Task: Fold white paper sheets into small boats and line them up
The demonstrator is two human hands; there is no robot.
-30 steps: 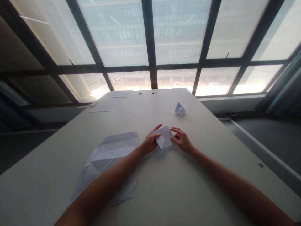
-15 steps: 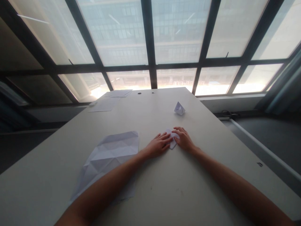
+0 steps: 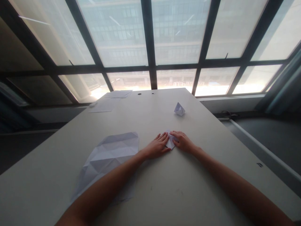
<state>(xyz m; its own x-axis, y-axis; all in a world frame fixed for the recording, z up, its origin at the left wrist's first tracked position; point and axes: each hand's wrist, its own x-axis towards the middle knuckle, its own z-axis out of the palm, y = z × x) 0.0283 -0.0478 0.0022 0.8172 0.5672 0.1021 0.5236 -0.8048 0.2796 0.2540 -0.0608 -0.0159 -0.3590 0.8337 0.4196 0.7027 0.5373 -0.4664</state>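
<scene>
A small piece of folded white paper (image 3: 169,143) lies flat on the table between my two hands. My left hand (image 3: 158,145) rests on its left side, fingers stretched out and pressing it down. From the right, my right hand (image 3: 184,142) has its fingers curled over the paper's right edge, the thumb lower down against it. Part of the paper is hidden under the fingers. Farther off stands a folded paper shape (image 3: 179,109) with pointed corners, apart from both hands.
A large creased paper sheet (image 3: 115,147) lies to the left, partly beneath my left forearm. More white sheets (image 3: 118,94) are at the table's far left corner. The white table (image 3: 150,119) reaches toward tall windows (image 3: 178,31). A small dark mark (image 3: 259,164) is near its right edge.
My right hand's fingers have come down and slightly left onto the folded paper. My left hand has shifted a little left, showing more of the paper's lower part.
</scene>
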